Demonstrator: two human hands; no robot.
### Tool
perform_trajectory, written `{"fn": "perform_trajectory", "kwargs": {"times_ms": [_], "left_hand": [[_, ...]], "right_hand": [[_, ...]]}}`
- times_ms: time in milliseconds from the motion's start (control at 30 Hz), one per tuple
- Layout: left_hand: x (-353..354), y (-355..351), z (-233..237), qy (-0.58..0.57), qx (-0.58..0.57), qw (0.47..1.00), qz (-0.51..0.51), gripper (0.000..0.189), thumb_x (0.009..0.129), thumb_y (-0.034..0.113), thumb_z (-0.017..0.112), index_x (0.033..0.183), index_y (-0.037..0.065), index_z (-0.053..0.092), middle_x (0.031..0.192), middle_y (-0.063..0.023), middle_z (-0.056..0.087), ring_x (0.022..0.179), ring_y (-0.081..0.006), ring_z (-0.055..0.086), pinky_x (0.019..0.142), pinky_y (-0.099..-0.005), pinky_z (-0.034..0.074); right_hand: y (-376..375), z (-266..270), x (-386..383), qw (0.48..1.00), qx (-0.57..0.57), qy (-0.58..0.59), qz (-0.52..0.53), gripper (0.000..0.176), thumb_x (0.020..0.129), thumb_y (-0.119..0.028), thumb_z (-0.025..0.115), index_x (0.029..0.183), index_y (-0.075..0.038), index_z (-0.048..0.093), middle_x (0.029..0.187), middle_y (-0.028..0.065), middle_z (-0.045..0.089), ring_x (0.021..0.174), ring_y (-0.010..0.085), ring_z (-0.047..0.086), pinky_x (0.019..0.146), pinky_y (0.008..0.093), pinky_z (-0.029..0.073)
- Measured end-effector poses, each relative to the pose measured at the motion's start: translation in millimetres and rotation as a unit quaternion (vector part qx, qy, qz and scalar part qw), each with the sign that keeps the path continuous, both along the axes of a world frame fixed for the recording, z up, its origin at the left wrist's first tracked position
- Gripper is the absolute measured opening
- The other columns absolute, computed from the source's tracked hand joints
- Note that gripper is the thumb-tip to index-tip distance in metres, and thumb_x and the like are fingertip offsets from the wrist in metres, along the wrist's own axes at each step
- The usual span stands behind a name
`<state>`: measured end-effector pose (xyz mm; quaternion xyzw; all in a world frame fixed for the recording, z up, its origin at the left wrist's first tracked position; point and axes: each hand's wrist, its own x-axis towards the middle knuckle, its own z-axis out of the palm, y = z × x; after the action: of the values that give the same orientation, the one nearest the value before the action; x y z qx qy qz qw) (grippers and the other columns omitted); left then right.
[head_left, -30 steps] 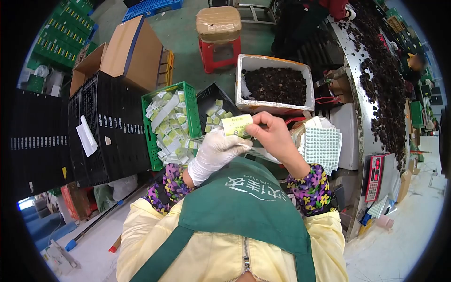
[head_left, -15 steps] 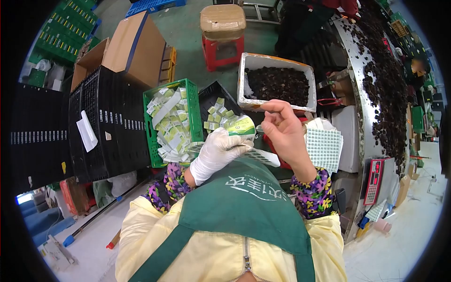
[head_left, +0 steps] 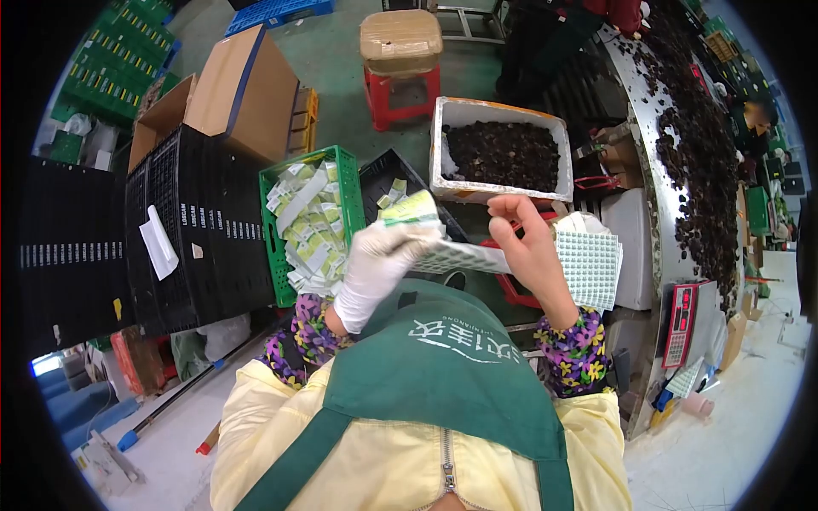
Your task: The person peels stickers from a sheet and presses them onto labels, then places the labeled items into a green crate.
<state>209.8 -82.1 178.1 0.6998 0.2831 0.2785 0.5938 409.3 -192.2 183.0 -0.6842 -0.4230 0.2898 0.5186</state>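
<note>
My left hand (head_left: pixel 379 268), in a white glove, is closed around a green-and-white printed packet (head_left: pixel 411 209) and the left part of a sheet of small printed stickers (head_left: pixel 460 255). The sheet stretches right, in front of my apron. My bare right hand (head_left: pixel 535 255) is raised at the right end of the sheet, fingers bent, with a gap between thumb and forefinger and nothing visible there. Beyond my left hand is a black crate (head_left: pixel 375 175) with a few green-and-white packets in it. Beside it, a green crate (head_left: pixel 349 192) is heaped with similar packets.
A white foam box (head_left: pixel 439 157) of dark, lumpy pieces stands ahead. More sticker sheets (head_left: pixel 590 268) lie to the right, near a metal table (head_left: pixel 669 204) strewn with dark pieces and a red scale (head_left: pixel 682 328). Stacked black crates (head_left: pixel 196 247) rise at left. A person (head_left: pixel 554 43) stands at the back.
My left hand has tilted and shifted slightly left with the packet and sheet. The sheet now shows more of its printed face. My right hand has moved slightly lower and right.
</note>
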Motion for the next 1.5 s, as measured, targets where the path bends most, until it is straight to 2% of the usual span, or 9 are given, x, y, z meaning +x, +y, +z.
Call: {"fn": "perform_trajectory", "kwargs": {"times_ms": [133, 367, 700, 800, 867, 1000, 1133, 1233, 1500], "left_hand": [[0.6, 9.4, 3.5, -0.096, -0.198, 0.973, 0.069, 0.019, 0.087, 0.015, 0.070, 0.097, -0.001, 0.070, 0.091, -0.0075, 0.071, 0.076, -0.0109, 0.063, 0.073, -0.0227, 0.049], [-1.0, 13.7, -6.5, -0.037, -0.124, 0.984, 0.122, 0.023, 0.087, 0.022, 0.072, 0.095, 0.001, 0.069, 0.085, -0.0014, 0.068, 0.076, -0.0060, 0.059, 0.069, -0.0215, 0.047], [6.4, 4.9, 5.0, -0.039, -0.097, 0.987, 0.121, 0.025, 0.087, 0.023, 0.072, 0.098, 0.001, 0.070, 0.083, 0.0011, 0.067, 0.074, -0.0046, 0.055, 0.067, -0.0203, 0.044], [3.5, 7.9, 5.7, -0.024, -0.133, 0.983, 0.127, 0.020, 0.088, 0.019, 0.071, 0.098, 0.001, 0.071, 0.085, 0.0002, 0.068, 0.075, -0.0054, 0.057, 0.069, -0.0212, 0.045], [1.0, 8.2, 3.9, -0.008, -0.140, 0.984, 0.113, 0.018, 0.087, 0.015, 0.071, 0.098, 0.001, 0.071, 0.086, -0.0007, 0.069, 0.076, -0.0063, 0.058, 0.071, -0.0220, 0.047], [4.6, -1.1, 4.8, -0.014, 0.002, 1.000, -0.024, 0.012, 0.082, 0.008, 0.073, 0.091, 0.001, 0.072, 0.085, -0.0064, 0.070, 0.077, -0.0148, 0.064, 0.071, -0.0280, 0.051], [10.2, -8.9, 10.9, -0.015, 0.110, 0.990, -0.083, 0.013, 0.077, 0.009, 0.075, 0.090, 0.006, 0.073, 0.081, -0.0100, 0.069, 0.075, -0.0250, 0.067, 0.069, -0.0328, 0.051], [6.7, -9.3, 3.3, 0.004, 0.104, 0.978, -0.178, 0.014, 0.078, 0.011, 0.075, 0.090, 0.005, 0.073, 0.083, -0.0102, 0.070, 0.076, -0.0232, 0.068, 0.069, -0.0323, 0.052], [-0.8, -12.5, -1.1, 0.045, 0.102, 0.991, -0.079, 0.016, 0.077, 0.014, 0.075, 0.091, 0.007, 0.074, 0.088, -0.0094, 0.072, 0.080, -0.0244, 0.068, 0.073, -0.0332, 0.052]], "right_hand": [[-17.6, -1.2, 4.0, 0.985, -0.025, -0.157, 0.061, 0.022, 0.081, -0.014, 0.068, 0.095, -0.001, 0.059, 0.088, 0.0100, 0.059, 0.083, 0.0251, 0.059, 0.077, 0.0357, 0.046], [-23.6, -2.0, 6.8, 0.968, -0.067, -0.227, 0.089, 0.013, 0.081, -0.015, 0.067, 0.084, -0.005, 0.060, 0.082, 0.0073, 0.060, 0.081, 0.0268, 0.058, 0.078, 0.0374, 0.041], [1.5, 7.7, -8.4, 0.893, 0.113, -0.427, 0.089, 0.021, 0.072, -0.010, 0.071, 0.089, -0.008, 0.060, 0.081, 0.0056, 0.059, 0.079, 0.0255, 0.058, 0.084, 0.0394, 0.044], [1.0, 6.9, -9.5, 0.876, 0.196, -0.425, 0.121, 0.015, 0.078, -0.009, 0.069, 0.089, -0.006, 0.058, 0.079, 0.0039, 0.057, 0.074, 0.0174, 0.058, 0.078, 0.0315, 0.045], [1.3, 19.4, -14.2, 0.997, 0.018, 0.074, -0.007, 0.007, 0.089, -0.008, 0.063, 0.089, -0.004, 0.057, 0.079, -0.0009, 0.056, 0.075, 0.0064, 0.053, 0.072, 0.0231, 0.043], [25.0, 36.3, -18.6, 0.936, 0.030, 0.341, 0.085, 0.009, 0.095, -0.011, 0.056, 0.089, -0.004, 0.056, 0.082, -0.0050, 0.053, 0.071, 0.0018, 0.046, 0.067, 0.0173, 0.039], [44.8, 35.0, -28.7, 0.969, 0.017, 0.219, 0.117, 0.008, 0.094, -0.012, 0.059, 0.091, -0.005, 0.058, 0.080, -0.0063, 0.054, 0.073, 0.0010, 0.046, 0.066, 0.0178, 0.040], [64.3, 43.0, -5.1, 0.945, 0.074, 0.317, 0.009, 0.012, 0.094, -0.014, 0.060, 0.090, -0.003, 0.060, 0.079, -0.0042, 0.057, 0.070, 0.0016, 0.048, 0.061, 0.0187, 0.041], [40.7, 27.5, -6.1, 0.960, -0.010, 0.277, 0.027, 0.012, 0.092, -0.014, 0.062, 0.088, -0.003, 0.058, 0.074, -0.0057, 0.055, 0.065, -0.0007, 0.045, 0.056, 0.0165, 0.035]]}}
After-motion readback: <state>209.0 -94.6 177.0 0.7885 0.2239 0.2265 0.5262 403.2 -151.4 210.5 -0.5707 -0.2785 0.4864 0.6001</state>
